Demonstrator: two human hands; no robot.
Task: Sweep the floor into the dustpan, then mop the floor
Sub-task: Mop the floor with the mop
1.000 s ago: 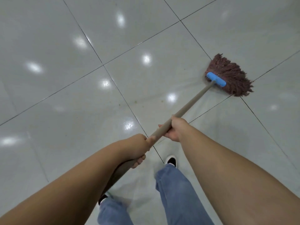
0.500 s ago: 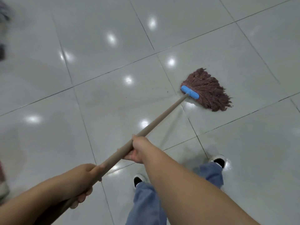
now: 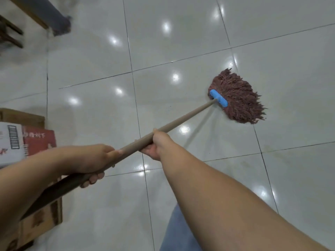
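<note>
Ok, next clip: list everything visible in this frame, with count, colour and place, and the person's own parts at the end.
mop head: one, reddish-brown strands under a blue clamp, lying on the floor at right of centre.
mop handle: one, tan, running from the clamp down-left through both hands.
floor: glossy white tiles with dark grout lines, faint marks at right.
cardboard boxes: several, brown, white and red, at the left edge.
furniture: blurred dark and wooden pieces, top left; count unclear.
jeans leg: one, blue, bottom centre.
left hand: grips the handle nearer its end.
right hand: grips the handle further along.
</note>
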